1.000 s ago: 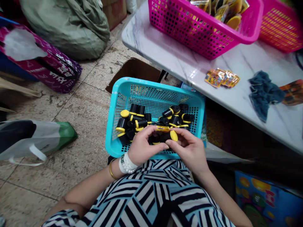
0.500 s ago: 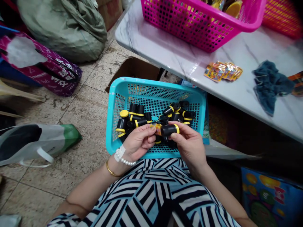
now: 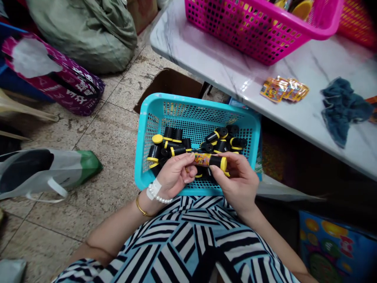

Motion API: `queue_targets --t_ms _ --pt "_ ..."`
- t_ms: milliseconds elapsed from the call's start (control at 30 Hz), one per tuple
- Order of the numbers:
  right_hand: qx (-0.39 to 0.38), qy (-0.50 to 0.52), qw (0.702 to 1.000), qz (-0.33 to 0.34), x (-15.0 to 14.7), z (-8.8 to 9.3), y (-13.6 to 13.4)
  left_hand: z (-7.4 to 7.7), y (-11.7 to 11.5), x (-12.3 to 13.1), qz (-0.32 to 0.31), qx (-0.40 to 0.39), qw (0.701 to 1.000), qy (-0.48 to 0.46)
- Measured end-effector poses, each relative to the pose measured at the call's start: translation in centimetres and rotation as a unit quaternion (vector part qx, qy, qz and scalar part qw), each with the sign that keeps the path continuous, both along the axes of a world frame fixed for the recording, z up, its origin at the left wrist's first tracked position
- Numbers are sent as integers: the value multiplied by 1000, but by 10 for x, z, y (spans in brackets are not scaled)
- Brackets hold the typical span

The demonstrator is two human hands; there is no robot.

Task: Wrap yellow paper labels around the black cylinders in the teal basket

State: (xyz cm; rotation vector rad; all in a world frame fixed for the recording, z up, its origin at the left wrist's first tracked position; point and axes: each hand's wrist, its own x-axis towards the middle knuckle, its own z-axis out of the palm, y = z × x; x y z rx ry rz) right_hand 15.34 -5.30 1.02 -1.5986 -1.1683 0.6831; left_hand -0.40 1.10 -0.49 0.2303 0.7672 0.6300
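Note:
My right hand (image 3: 239, 177) grips a small black canister with a yellow cap (image 3: 217, 162), lying sideways between thumb and fingers. A colourful orange wrapper or label (image 3: 202, 159) is pinched at its left end by my left hand (image 3: 178, 173). It meets the canister's left end; whether it lies around or inside it I cannot tell. Both hands are over the turquoise basket (image 3: 139, 163), where several similar black canisters (image 3: 153, 153) with yellow rims lie loose. My hands hide part of the pile.
On the marbled table (image 3: 235, 76) are a pink basket (image 3: 265, 29), orange printed packets (image 3: 282, 89) and a dark blue cloth (image 3: 338, 106). A cardboard box (image 3: 171, 84) stands behind the turquoise basket. Bags, including a purple one (image 3: 73, 86), stand on the floor at left.
More of the orange wrapper or label shows between my left fingers and the canister. The canister's yellow cap has turned more towards me. The whole view has shifted slightly.

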Motion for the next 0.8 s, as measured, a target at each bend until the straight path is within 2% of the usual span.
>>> queue_targets --t_ms 100,167,233,367,433,533,700,733,800 --pt "16 -41 999 -11 7 -4 -2 1 -3 2 12 20 999 34" --pt "21 -24 999 -10 11 -4 -3 3 -4 4 43 46 996 60" --pt "26 4 1000 0 13 -3 -4 4 -6 5 48 77 993 76" --pt "4 58 996 60 14 -3 -4 2 -8 5 -54 129 989 55" --pt "-30 90 991 96 18 -3 -4 0 -9 3 -80 152 983 66" --pt "-94 187 968 142 29 -6 -5 -1 -9 2 -102 188 972 101" --pt "-195 392 881 180 38 -9 -9 2 -8 4 -141 205 964 95" --pt "-205 406 873 175 36 -10 -10 3 -8 5 -144 201 965 89" --pt "-192 390 889 144 31 -10 -13 2 -7 6 -145 194 967 80"
